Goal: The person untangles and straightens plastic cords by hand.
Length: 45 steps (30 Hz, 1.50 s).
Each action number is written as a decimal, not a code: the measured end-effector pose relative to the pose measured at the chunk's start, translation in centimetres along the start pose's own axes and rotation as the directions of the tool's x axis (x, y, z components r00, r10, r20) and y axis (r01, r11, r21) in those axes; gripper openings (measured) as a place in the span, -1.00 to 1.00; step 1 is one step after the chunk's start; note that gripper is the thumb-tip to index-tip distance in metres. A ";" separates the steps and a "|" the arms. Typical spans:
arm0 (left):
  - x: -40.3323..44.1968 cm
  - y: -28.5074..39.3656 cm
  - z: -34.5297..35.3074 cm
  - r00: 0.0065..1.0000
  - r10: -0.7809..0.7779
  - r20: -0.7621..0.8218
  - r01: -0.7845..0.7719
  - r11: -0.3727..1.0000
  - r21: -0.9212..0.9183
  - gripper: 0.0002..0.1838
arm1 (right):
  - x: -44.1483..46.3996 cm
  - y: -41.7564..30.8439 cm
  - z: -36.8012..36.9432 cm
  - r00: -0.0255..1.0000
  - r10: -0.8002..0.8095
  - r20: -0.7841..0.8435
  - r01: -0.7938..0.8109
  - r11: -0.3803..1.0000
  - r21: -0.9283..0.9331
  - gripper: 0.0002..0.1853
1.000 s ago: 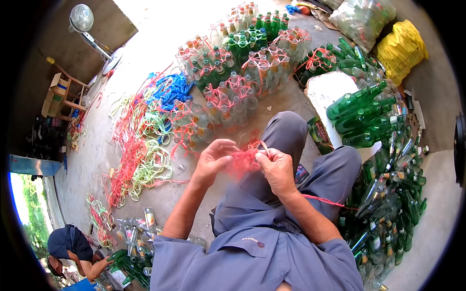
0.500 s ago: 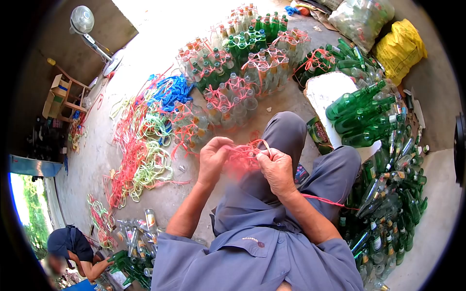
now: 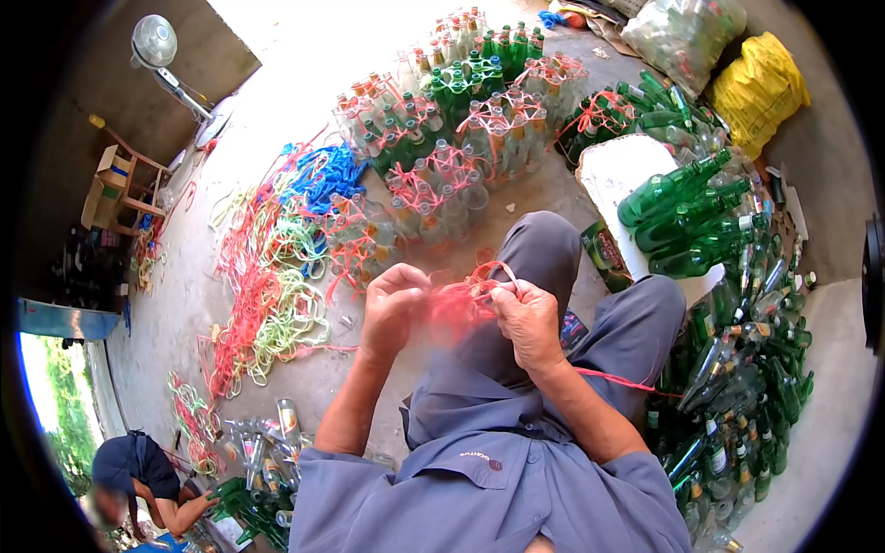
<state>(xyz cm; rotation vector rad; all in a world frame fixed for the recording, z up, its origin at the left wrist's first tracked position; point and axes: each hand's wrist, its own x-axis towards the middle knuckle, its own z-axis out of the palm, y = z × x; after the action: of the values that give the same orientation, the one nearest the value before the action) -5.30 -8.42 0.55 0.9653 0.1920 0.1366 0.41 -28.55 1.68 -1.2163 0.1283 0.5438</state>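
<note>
Between my hands hangs a loose tangle of red plastic twine (image 3: pixel 461 302), smeared by motion on its left side. My right hand (image 3: pixel 532 324) pinches the twine at its right end, where a pale pinkish loop stands up above the thumb. My left hand (image 3: pixel 392 309) is at the left edge of the tangle with its fingers curled in. The strand at its fingertips is blurred. A red strand (image 3: pixel 608 376) runs from under my right forearm across my lap towards the bottle pile.
Bundles of bottles (image 3: pixel 452 175) tied with red twine stand ahead. Red, green and blue twine (image 3: pixel 267 267) lies heaped at left. Green bottles lie on a white board (image 3: pixel 613 180), with a bottle pile (image 3: pixel 728 405) at right. Another person (image 3: pixel 138 470) bends over bottles at lower left.
My left hand has moved slightly left and down, away from my right hand. The tangle has shifted a little; my right hand stays nearly in place.
</note>
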 end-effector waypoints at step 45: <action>1.3 1.6 1.8 0.992 -0.051 0.119 -0.028 0.812 0.583 -0.84 | 0.9 -2.7 -2.3 0.946 0.130 0.296 -0.058 0.969 -0.241 -0.85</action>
<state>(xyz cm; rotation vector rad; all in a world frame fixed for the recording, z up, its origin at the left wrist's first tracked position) -3.71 -8.66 2.74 1.5879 0.1191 -0.0032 2.88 -30.99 2.83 -1.3373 -0.1488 0.8461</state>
